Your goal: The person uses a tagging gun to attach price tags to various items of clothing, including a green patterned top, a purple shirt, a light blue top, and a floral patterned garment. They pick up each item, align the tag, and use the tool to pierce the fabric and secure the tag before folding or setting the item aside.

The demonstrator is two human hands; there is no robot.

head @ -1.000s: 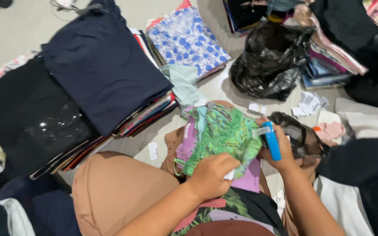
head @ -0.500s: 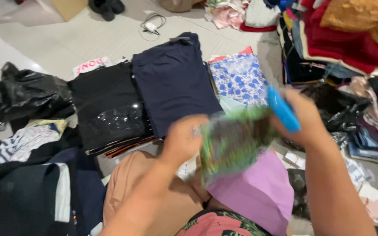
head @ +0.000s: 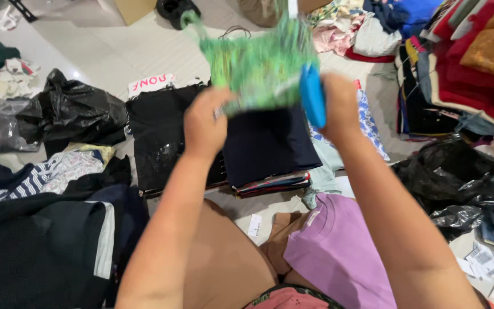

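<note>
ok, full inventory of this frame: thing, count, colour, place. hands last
Patterned fabric garment: one, green, held up at top centre.
Flat plastic tool: one, blue, in the right hand.
Folded clothing stack: one, navy on top, on the floor behind the hands.
Folded black garment: one, black, left of the navy stack.
Plastic bin bags: two seen, black, far left and far right.
Lilac T-shirt: one, on the lap, bottom centre.
Striped garment: one, navy and white, left edge.
Red folded textiles: a pile, top right.
Paper tags: several, white, on the floor.
Left hand: grip on the green garment's lower edge.
Right hand: grip on the blue tool and the garment.
</note>
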